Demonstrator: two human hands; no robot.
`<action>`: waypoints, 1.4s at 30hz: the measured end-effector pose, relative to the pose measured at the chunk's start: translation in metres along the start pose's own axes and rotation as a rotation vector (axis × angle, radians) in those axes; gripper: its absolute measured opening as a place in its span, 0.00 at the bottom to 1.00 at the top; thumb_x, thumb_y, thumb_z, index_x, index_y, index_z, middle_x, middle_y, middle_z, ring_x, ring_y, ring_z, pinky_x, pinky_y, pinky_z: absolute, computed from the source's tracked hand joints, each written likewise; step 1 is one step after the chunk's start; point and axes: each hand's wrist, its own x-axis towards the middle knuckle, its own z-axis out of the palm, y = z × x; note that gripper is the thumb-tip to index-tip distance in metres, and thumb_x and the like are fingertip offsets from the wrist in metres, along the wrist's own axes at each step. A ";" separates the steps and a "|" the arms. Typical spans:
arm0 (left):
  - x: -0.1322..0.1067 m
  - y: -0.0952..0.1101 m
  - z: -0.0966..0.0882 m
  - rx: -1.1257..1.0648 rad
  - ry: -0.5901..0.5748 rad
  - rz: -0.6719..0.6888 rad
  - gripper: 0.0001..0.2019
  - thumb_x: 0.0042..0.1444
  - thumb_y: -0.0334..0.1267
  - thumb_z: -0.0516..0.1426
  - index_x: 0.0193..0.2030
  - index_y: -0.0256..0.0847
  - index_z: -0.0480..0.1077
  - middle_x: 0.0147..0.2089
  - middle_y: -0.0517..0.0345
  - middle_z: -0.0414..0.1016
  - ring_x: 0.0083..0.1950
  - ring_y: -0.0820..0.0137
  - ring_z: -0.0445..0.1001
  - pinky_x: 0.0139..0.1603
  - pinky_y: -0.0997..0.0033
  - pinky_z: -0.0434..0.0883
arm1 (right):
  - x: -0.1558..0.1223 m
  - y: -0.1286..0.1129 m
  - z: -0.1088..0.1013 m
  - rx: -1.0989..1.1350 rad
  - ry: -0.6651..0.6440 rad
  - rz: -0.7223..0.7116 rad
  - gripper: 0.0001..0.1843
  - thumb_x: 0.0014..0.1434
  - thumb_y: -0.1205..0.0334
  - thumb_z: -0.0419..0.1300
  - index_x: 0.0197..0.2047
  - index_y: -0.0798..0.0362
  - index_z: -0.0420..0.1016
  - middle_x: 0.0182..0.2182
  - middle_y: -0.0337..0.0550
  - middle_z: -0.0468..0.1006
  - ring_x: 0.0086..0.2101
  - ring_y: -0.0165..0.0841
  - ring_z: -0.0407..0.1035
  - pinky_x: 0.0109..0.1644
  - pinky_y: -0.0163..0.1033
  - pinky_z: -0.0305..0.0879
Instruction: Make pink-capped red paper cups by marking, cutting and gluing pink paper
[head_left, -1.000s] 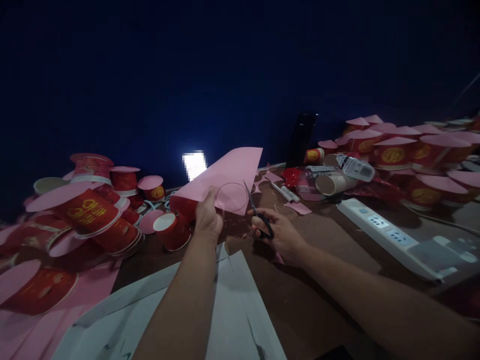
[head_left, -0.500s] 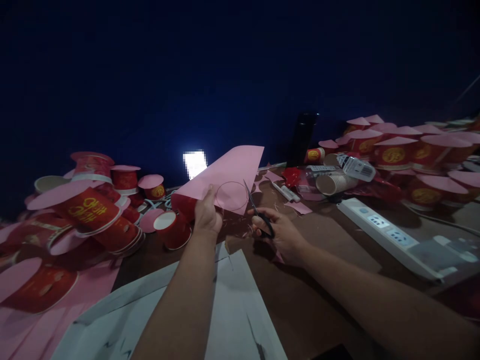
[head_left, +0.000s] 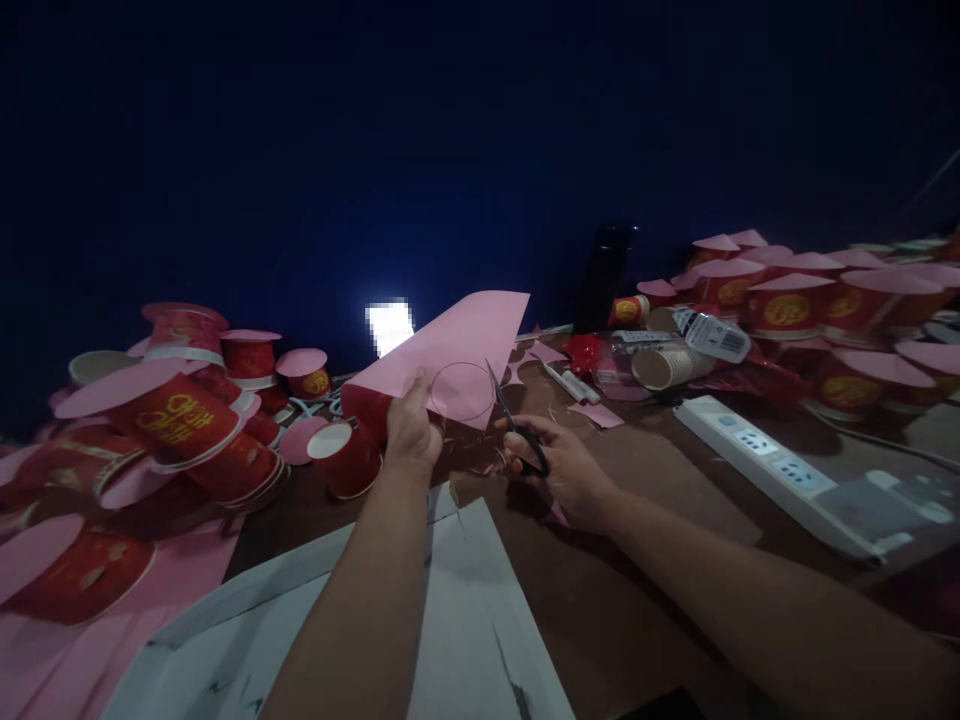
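My left hand point(head_left: 415, 424) is closed on the lower edge of a pink sheet of paper point(head_left: 472, 335), its thumb lying on the near face. A circle is drawn on the sheet close to its lower right corner. My right hand point(head_left: 562, 465) grips black-handled scissors point(head_left: 536, 448), fingers in the loops. The blades point up and left, their tips at the paper's right edge beside the circle. Whether the blades are apart is too fine to tell. Just left of my left hand stands a red paper cup point(head_left: 345, 462) with a white inside.
Red cups with pink paper discs point(head_left: 191, 415) crowd the left; more capped cups point(head_left: 787, 305) fill the right. A white power strip point(head_left: 780, 475), markers point(head_left: 570, 385), stacked cups point(head_left: 667, 367), a glue bottle point(head_left: 712, 335) and pink scraps lie rightward. White cardboard point(head_left: 480, 600) lies in front.
The pink sheet and my left hand have shifted very slightly left. My right hand and the scissors stay in nearly the same place.
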 end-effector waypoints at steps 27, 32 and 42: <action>0.004 0.005 -0.002 0.010 -0.010 0.014 0.04 0.51 0.30 0.61 0.34 0.32 0.74 0.32 0.52 0.78 0.37 0.70 0.77 0.46 0.68 0.74 | -0.001 -0.001 0.002 0.012 -0.022 0.009 0.19 0.45 0.55 0.71 0.39 0.52 0.77 0.24 0.34 0.72 0.24 0.23 0.65 0.29 0.30 0.66; 0.005 0.004 -0.003 0.005 0.007 0.026 0.03 0.51 0.30 0.61 0.33 0.31 0.74 0.33 0.51 0.78 0.36 0.71 0.77 0.46 0.69 0.74 | -0.002 -0.001 0.002 0.010 -0.014 0.002 0.19 0.46 0.54 0.71 0.40 0.52 0.77 0.24 0.33 0.71 0.23 0.23 0.64 0.30 0.31 0.66; 0.007 0.007 -0.005 0.018 -0.014 0.009 0.05 0.50 0.31 0.63 0.34 0.32 0.74 0.34 0.51 0.79 0.36 0.70 0.77 0.44 0.69 0.75 | -0.003 -0.002 0.002 -0.006 -0.022 0.018 0.19 0.46 0.54 0.71 0.40 0.53 0.77 0.24 0.34 0.70 0.24 0.23 0.65 0.31 0.31 0.68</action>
